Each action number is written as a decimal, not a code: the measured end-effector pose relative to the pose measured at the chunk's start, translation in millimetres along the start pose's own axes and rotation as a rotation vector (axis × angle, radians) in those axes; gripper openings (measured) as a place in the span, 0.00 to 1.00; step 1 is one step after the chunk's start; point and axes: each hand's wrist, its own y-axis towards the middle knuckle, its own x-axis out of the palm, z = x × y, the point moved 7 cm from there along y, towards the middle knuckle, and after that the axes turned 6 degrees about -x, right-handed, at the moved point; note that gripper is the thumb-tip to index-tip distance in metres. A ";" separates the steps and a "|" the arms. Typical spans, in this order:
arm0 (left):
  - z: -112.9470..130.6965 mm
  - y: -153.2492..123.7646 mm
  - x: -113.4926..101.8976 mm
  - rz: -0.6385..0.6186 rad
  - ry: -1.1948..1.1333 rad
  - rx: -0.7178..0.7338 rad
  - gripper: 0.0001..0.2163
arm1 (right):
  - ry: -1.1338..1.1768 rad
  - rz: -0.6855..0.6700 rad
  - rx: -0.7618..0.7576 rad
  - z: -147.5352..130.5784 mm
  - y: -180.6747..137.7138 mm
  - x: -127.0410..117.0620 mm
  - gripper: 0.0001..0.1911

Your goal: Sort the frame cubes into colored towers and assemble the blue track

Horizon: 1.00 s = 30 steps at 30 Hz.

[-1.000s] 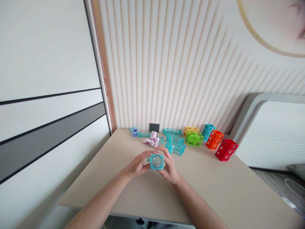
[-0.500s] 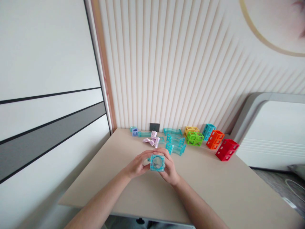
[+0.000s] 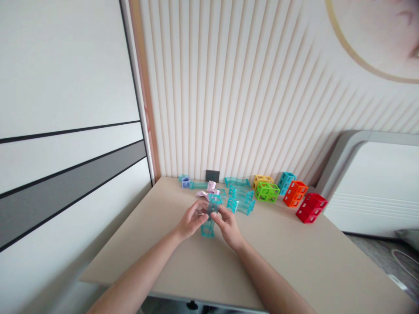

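Between my two hands is a see-through teal toy track block point(image 3: 207, 229), with a square end at the top and a longer section pointing toward me. Its middle looks greyish and is partly covered by my fingers. My left hand point(image 3: 190, 221) grips it from the left, thumb on the near face. From the right, my right hand point(image 3: 230, 226) closes thumb and fingers on the same piece. Just beyond my fingers lie several pale pink pieces point(image 3: 212, 186). Curved teal track pieces point(image 3: 244, 205) rest on the table to the right of them.
Open-frame blocks stand at the back right: yellow point(image 3: 262, 179), green point(image 3: 267, 192), blue point(image 3: 286, 182), orange point(image 3: 295, 194) and red point(image 3: 312, 208). A small purple block point(image 3: 185, 182) sits at the back left. The ribbed wall point(image 3: 203, 109) borders the beige table point(image 3: 147, 235).
The teal block has been turned in my hands: its round opening faced me before, and now its long side shows. Both thumbs have come onto its near face.
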 end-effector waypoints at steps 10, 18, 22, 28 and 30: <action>-19.2 4.7 -1.5 0.068 -0.158 -0.345 0.24 | 0.048 0.020 0.121 14.4 2.8 -1.3 0.23; -21.0 5.5 -8.4 0.182 -0.275 -0.383 0.22 | 0.108 0.161 0.190 23.6 2.5 -10.4 0.27; -26.4 6.2 -17.7 0.268 -0.319 -0.400 0.20 | 0.177 0.228 0.269 29.3 -0.3 -14.0 0.28; -30.2 4.5 -22.0 0.329 -0.339 -0.426 0.21 | 0.115 0.209 0.277 33.0 -2.8 -13.8 0.27; -31.0 4.0 -19.3 0.313 -0.342 -0.435 0.21 | 0.055 0.182 0.269 36.6 -3.8 -12.3 0.27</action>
